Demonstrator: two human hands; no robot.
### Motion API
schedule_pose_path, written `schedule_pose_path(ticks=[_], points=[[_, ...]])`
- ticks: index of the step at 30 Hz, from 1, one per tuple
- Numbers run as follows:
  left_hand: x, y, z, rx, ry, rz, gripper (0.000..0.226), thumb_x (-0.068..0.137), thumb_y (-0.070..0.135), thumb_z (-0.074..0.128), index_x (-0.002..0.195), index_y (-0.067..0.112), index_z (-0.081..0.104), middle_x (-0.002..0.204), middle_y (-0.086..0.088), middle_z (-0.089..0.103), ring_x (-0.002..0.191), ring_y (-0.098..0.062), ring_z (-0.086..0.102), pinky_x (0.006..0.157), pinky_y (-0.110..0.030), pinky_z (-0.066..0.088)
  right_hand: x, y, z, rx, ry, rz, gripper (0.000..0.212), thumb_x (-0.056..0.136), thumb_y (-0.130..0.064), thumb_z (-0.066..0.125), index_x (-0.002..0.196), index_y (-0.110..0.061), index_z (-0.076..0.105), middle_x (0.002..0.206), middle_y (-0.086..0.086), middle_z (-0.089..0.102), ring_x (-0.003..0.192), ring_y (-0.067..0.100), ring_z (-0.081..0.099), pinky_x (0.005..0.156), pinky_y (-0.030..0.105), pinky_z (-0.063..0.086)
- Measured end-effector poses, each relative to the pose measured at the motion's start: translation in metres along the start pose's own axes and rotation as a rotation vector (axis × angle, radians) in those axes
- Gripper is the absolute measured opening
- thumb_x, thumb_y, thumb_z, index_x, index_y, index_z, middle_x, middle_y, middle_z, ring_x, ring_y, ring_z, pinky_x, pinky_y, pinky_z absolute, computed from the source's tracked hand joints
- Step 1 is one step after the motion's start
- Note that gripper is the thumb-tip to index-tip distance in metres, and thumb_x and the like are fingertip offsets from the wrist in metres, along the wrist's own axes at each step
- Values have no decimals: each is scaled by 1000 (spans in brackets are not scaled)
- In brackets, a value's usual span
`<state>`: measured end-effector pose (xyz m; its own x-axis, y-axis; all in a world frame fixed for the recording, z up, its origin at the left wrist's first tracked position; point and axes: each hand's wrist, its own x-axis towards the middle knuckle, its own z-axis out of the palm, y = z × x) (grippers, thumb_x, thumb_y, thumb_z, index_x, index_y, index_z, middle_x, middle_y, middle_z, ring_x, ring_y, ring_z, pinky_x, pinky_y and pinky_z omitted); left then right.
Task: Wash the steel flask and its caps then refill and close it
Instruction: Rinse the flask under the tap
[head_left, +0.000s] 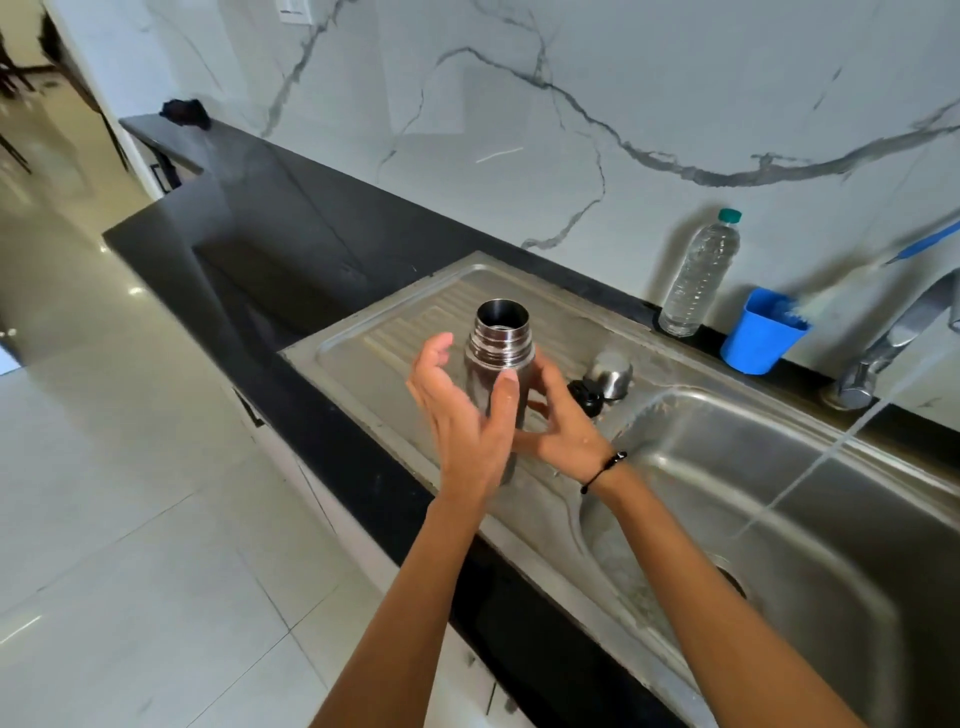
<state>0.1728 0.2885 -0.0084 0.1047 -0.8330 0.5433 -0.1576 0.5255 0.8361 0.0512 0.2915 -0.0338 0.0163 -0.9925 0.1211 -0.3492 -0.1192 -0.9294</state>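
Note:
The steel flask (500, 343) stands upright and uncapped on the ribbed drainboard (405, 332) of the sink. My left hand (462, 415) is cupped at its left side, with the thumb lying on the flask's front and the fingers apart from it. On the flask's right side my right hand (561, 426), with a black wrist band, rests spread fingers against the body. The steel outer cap (612, 371) and the black inner cap (586, 396) lie on the drainboard just right of the flask.
The tap (883, 343) at the right runs, and its stream (831, 452) falls into the steel basin (779, 519). A clear plastic water bottle (701, 275) and a blue cup (761, 332) holding a brush stand against the marble wall. A dark cloth (184, 111) lies on the far counter.

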Motion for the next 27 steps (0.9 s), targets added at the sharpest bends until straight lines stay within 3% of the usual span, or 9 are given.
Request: schedule_pose_path(ticks=[3, 6, 9, 13, 16, 20, 23, 25, 27], points=[[2, -5, -6, -43, -166, -165, 61, 81, 40, 53, 135, 24, 28, 135, -1, 40, 122, -10, 42, 96, -9, 31, 0, 0, 13, 17, 14, 26, 99, 70, -5, 80, 146, -18, 17, 136, -3, 44, 124, 13, 47, 105, 38, 42], [6, -3, -7, -64, -205, -174, 52, 83, 32, 57, 126, 34, 29, 120, 16, 43, 110, 1, 47, 85, -4, 36, 0, -4, 21, 13, 98, 12, 89, 71, -7, 80, 141, -16, 25, 124, -13, 48, 112, 1, 51, 96, 28, 46], [9, 0, -1, -91, -187, -153, 52, 78, 38, 59, 123, 33, 34, 118, 9, 49, 108, -6, 53, 88, -17, 44, -4, -10, 18, -12, 182, 22, 82, 70, -16, 81, 135, -17, 32, 116, -11, 53, 103, 4, 55, 86, 29, 48], [11, 16, 24, -100, -274, -44, 55, 75, 49, 57, 122, 27, 40, 119, -2, 54, 109, -17, 55, 92, -34, 49, -26, -14, -8, 18, 339, 4, 82, 59, -29, 80, 127, -23, 33, 119, -9, 55, 109, 6, 58, 89, 29, 50], [-1, 42, 64, -142, -426, -15, 62, 73, 54, 56, 124, 20, 46, 117, -2, 55, 107, -17, 56, 90, -32, 48, -55, -10, -43, 52, 519, 17, 81, 58, -24, 80, 123, -30, 32, 120, -9, 54, 108, -1, 58, 89, 21, 48], [-29, 72, 131, -89, -709, -45, 76, 67, 59, 60, 126, 14, 48, 117, -2, 57, 107, -16, 55, 88, -24, 42, -102, 7, -89, 16, 770, 81, 83, 60, -17, 79, 129, -14, 34, 113, -10, 55, 103, -9, 57, 85, 12, 46], [-52, 90, 189, -38, -945, -141, 62, 77, 42, 72, 126, 14, 45, 118, -4, 58, 107, -21, 57, 85, -26, 41, -135, 23, -115, 15, 977, 211, 82, 51, -37, 78, 122, -28, 38, 116, -1, 59, 103, 8, 62, 85, 27, 52], [-65, 102, 229, -5, -1063, -188, 59, 78, 38, 72, 123, 14, 43, 116, -4, 59, 105, -23, 58, 85, -27, 43, -148, 33, -135, -34, 1096, 327, 93, 44, -43, 76, 126, -23, 39, 117, 4, 58, 100, 17, 61, 82, 34, 53], [-74, 107, 269, 4, -1135, -259, 61, 76, 37, 74, 121, 11, 42, 116, -8, 60, 104, -27, 60, 90, -34, 49, -153, 43, -156, -119, 1148, 452, 97, 50, -36, 82, 133, -15, 36, 115, 4, 57, 98, 20, 60, 77, 29, 48]])
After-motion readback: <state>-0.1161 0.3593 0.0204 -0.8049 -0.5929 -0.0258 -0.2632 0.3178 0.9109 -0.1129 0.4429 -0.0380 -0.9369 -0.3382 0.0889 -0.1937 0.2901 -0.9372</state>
